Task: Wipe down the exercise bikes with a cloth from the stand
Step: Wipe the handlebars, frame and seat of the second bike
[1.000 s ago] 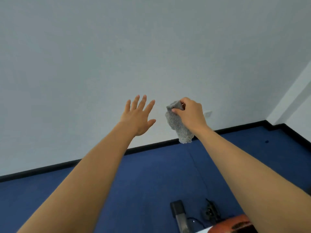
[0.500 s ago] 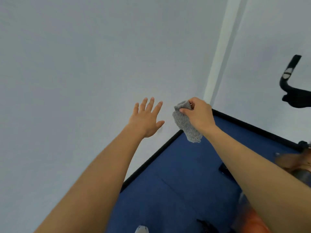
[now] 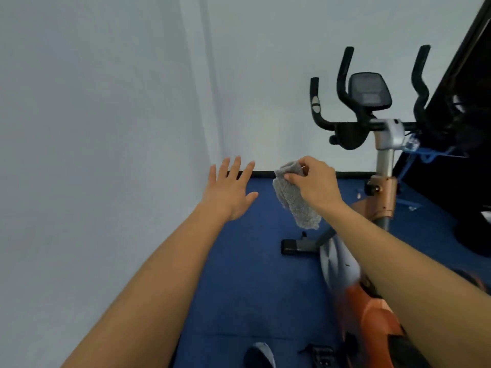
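Note:
A grey cloth point(image 3: 295, 200) hangs from my right hand point(image 3: 316, 181), which pinches its top edge in mid-air. My left hand point(image 3: 229, 189) is held out beside it with fingers spread and nothing in it. An exercise bike point(image 3: 382, 160) stands to the right, with black handlebars, a dark console point(image 3: 369, 90), a silver post and an orange body point(image 3: 372, 322) low down, partly hidden by my right forearm. The cloth is left of the bike's post and apart from it.
White walls meet in a corner at the left. Blue floor point(image 3: 247, 282) runs ahead. The bike's front foot bar point(image 3: 297, 245) lies on the floor. A dark panel point(image 3: 457, 123) rises at far right. My shoe point(image 3: 259, 354) shows at the bottom.
The view has swung right: the wall corner moved left and the whole bike front came into sight. Both hands kept their pose, the right still holding the cloth.

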The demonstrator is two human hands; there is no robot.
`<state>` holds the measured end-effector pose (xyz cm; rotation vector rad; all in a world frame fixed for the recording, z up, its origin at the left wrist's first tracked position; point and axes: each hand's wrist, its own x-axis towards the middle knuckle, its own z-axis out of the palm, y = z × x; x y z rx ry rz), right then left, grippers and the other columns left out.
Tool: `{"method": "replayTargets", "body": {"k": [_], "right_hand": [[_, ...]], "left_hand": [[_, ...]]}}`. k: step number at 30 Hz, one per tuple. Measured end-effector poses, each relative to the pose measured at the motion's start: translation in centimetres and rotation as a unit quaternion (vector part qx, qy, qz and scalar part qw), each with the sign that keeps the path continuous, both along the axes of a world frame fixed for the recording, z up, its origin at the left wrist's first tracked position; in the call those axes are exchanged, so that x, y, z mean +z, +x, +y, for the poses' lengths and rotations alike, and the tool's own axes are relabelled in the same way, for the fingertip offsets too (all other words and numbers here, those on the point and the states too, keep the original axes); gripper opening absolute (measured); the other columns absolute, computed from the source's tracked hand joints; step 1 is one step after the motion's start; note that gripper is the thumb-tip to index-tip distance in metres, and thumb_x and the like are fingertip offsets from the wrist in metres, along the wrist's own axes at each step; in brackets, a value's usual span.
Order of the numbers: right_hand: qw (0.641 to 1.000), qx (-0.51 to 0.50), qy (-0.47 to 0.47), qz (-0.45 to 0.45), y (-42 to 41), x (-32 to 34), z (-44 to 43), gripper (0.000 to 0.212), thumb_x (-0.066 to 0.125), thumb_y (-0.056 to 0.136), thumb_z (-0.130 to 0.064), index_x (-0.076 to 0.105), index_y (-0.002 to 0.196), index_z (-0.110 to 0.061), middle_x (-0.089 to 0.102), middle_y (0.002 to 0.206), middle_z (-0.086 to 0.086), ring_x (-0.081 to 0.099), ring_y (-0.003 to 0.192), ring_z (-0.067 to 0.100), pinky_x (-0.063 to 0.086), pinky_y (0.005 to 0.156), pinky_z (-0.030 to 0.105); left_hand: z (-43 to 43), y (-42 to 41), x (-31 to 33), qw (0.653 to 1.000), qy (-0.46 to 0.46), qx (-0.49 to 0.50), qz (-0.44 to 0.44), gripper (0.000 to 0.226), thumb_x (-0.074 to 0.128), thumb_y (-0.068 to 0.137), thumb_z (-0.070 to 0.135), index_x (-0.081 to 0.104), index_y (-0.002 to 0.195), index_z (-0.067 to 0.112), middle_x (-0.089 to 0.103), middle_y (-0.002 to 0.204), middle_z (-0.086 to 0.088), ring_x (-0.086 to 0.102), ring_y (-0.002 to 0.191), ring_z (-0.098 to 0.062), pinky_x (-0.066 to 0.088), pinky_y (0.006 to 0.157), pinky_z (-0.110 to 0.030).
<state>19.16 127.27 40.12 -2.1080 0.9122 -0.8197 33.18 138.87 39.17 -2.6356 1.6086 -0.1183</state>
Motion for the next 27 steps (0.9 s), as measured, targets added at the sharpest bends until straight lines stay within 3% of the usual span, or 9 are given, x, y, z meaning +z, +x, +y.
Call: {"method": "replayTargets", "body": {"k": [4,8,10,15,19,24,27], "right_hand": [[0.999,-0.048,-0.007,0.002,1.8,-0.1,-5.3,0.018,0.066,0.084,-0.021,0.062,0.097,-0.01,0.059,0.087,0.0,0.054,0.079,0.014,0.035,0.056,0.011],[0.997,-0.078,-0.016,-0.017,4.4,0.9,-11.1,0.017,0.065,0.085,-0.019,0.061,0.098,-0.01,0.057,0.084,-0.003,0.049,0.068,0.0,0.038,0.051,-0.001],[0.995,-0.092,-0.024,-0.016,5.7,1.6,-14.1,0.018,0.065,0.085,-0.019,0.061,0.1,-0.009,0.057,0.085,-0.003,0.051,0.072,0.004,0.037,0.053,-0.004],[0.991,-0.129,-0.03,-0.018,7.4,2.7,-20.4,0.016,0.066,0.084,-0.019,0.062,0.097,-0.01,0.06,0.088,-0.001,0.055,0.083,0.013,0.04,0.066,0.017],[0.988,-0.15,-0.04,0.002,7.5,3.3,-24.4,0.015,0.065,0.085,-0.02,0.061,0.096,-0.011,0.06,0.087,-0.001,0.055,0.08,0.012,0.035,0.056,0.011],[0.98,-0.192,-0.052,0.014,8.2,4.0,-29.2,0.02,0.066,0.084,-0.021,0.062,0.099,-0.009,0.061,0.09,0.001,0.055,0.084,0.014,0.039,0.071,0.025],[0.977,-0.204,-0.052,0.017,9.4,4.1,-32.2,0.019,0.066,0.084,-0.021,0.062,0.098,-0.01,0.06,0.088,-0.001,0.054,0.083,0.013,0.04,0.071,0.025]], "left_hand": [[-5.9,3.5,-0.3,0.999,0.001,-0.044,0.006,0.066,0.026,0.096,0.049,-0.012,0.146,0.027,-0.013,0.156,-0.005,-0.014,0.142,-0.026,-0.006,0.114,-0.046],[-12.7,7.5,0.8,0.997,-0.015,-0.073,0.0,0.066,0.026,0.097,0.049,-0.012,0.146,0.027,-0.013,0.156,-0.006,-0.014,0.142,-0.026,-0.006,0.114,-0.046],[-16.2,9.2,1.7,0.996,-0.018,-0.087,-0.007,0.066,0.027,0.097,0.048,-0.013,0.146,0.027,-0.013,0.156,-0.006,-0.014,0.142,-0.026,-0.005,0.115,-0.046],[-23.3,11.8,3.0,0.992,-0.043,-0.119,-0.01,0.065,0.026,0.097,0.048,-0.012,0.146,0.028,-0.013,0.156,-0.005,-0.014,0.142,-0.025,-0.005,0.115,-0.046],[-27.7,13.3,2.9,0.99,-0.034,-0.137,-0.009,0.065,0.026,0.097,0.048,-0.013,0.146,0.028,-0.013,0.156,-0.005,-0.014,0.142,-0.026,-0.006,0.114,-0.045],[-33.8,14.8,2.7,0.986,-0.035,-0.165,-0.004,0.065,0.025,0.097,0.048,-0.012,0.146,0.028,-0.013,0.156,-0.005,-0.014,0.142,-0.026,-0.006,0.114,-0.045],[-37.7,15.8,2.3,0.981,-0.043,-0.188,-0.004,0.065,0.025,0.097,0.048,-0.011,0.146,0.028,-0.012,0.156,-0.005,-0.013,0.142,-0.026,-0.005,0.114,-0.045]]}}
